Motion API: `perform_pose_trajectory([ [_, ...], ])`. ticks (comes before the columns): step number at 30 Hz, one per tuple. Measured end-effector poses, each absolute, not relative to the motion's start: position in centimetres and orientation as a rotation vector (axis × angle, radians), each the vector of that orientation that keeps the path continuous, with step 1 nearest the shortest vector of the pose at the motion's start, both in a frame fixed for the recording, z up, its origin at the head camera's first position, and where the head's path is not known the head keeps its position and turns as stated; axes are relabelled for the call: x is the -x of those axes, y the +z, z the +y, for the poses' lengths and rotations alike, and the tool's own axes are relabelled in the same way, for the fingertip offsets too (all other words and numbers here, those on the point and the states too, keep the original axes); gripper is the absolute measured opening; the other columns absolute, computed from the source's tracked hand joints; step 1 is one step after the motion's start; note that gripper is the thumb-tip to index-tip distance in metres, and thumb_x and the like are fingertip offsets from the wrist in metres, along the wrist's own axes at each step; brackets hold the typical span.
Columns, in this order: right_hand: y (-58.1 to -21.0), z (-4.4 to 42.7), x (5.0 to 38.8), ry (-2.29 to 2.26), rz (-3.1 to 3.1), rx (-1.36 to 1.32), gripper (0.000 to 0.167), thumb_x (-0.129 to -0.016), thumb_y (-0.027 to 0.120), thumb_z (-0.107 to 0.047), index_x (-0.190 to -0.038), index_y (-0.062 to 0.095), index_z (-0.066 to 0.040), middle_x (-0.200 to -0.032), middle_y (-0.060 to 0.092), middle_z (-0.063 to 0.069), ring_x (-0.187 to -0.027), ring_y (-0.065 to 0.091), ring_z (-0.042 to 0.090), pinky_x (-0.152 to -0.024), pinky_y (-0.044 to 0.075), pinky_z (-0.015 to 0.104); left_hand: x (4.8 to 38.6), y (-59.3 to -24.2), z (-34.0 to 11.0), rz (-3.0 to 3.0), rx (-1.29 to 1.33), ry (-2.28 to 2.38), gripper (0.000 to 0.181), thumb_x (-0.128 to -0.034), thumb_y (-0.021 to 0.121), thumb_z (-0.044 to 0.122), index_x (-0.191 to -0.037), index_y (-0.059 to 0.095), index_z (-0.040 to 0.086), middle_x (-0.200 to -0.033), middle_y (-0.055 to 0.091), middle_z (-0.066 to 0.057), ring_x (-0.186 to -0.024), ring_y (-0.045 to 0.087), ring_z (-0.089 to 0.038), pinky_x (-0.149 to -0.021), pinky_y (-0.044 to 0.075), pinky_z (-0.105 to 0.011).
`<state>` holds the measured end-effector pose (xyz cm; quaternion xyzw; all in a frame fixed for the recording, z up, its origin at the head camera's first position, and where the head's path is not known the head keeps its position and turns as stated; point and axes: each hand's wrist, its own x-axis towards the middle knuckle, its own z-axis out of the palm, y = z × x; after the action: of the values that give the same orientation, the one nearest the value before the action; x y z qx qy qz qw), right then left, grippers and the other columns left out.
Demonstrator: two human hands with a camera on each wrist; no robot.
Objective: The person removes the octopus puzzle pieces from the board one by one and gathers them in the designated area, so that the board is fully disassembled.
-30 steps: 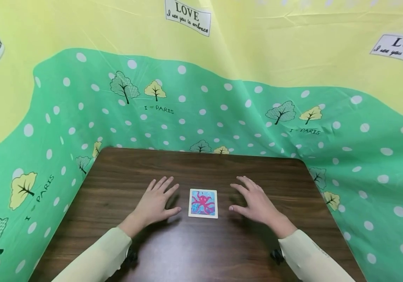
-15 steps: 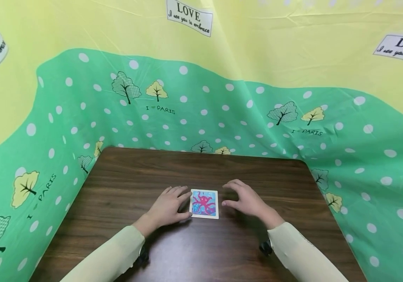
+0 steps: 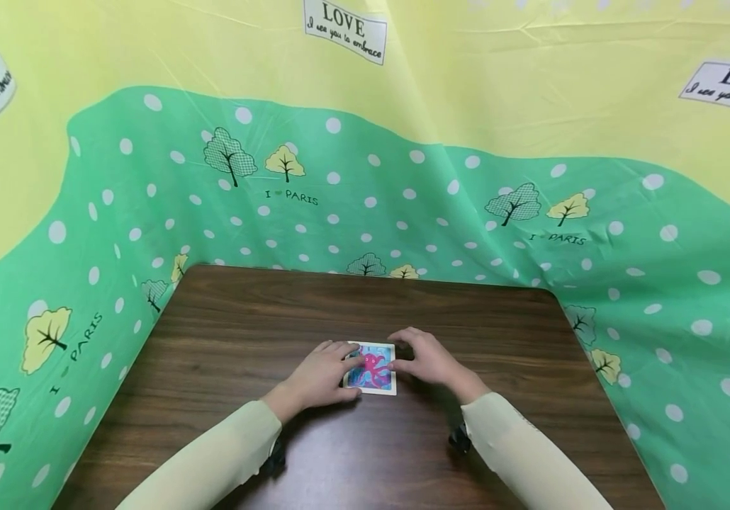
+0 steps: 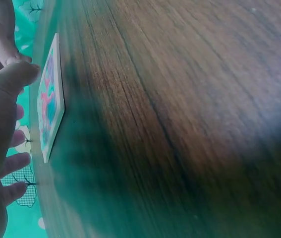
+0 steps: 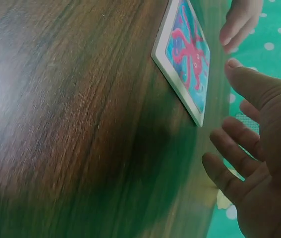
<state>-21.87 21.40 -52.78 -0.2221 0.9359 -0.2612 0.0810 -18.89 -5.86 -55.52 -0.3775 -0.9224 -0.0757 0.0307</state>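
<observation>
A thin square board (image 3: 376, 379) with a white border lies flat on the table, bearing a picture of a pink octopus on blue. Over its left edge hovers my left hand (image 3: 320, 375), fingers spread and partly hiding the picture. My right hand (image 3: 431, 360) is at the board's right edge, its fingers slightly bent. In the left wrist view, the left thumb (image 4: 24, 74) stands above the board (image 4: 48, 99) with a gap. The right wrist view has the right hand (image 5: 274, 144) raised beside the board (image 5: 190, 59), apart from it. Neither hand holds anything.
The dark wood-grain table (image 3: 263, 304) has rounded far corners. Behind it and at both sides hangs a green and yellow curtain (image 3: 365, 177) with white dots and printed trees. A black device (image 3: 461, 439) is strapped under the right wrist.
Both hands have moved inward toward the board from either side. The left fingers now overlap the board's left part, and the right fingers have come to its right edge. The board stays in place.
</observation>
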Motion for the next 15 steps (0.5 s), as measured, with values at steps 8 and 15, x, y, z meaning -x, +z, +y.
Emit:
perform_pose_trajectory([
  [8, -53.0, 20.2, 22.6, -0.766, 2.772, 0.690, 0.046, -0.088, 0.083, -0.025, -0.129, 0.067, -0.012, -0.126, 0.068, 0.004, -0.112, 0.065, 0.022, -0.097, 0.055, 0.044, 19.2, -55.7, -4.8, -2.850, 1.246, -0.199, 0.066, -0.0931, 0.063, 0.060, -0.146, 0.060, 0.020, -0.150, 0.055, -0.006, -0.140, 0.051, -0.027, -0.118, 0.038, -0.054],
  [15, -53.6, 19.3, 23.2, -0.741, 2.761, 0.717, 0.047, -0.087, 0.083, -0.029, -0.128, 0.068, -0.011, -0.124, 0.069, 0.005, -0.111, 0.064, 0.021, -0.098, 0.055, 0.043, 19.3, -55.9, -4.2, -2.823, 1.284, -0.156, 0.062, -0.0941, 0.063, 0.059, -0.147, 0.059, 0.025, -0.151, 0.055, -0.003, -0.141, 0.051, -0.029, -0.117, 0.039, -0.055],
])
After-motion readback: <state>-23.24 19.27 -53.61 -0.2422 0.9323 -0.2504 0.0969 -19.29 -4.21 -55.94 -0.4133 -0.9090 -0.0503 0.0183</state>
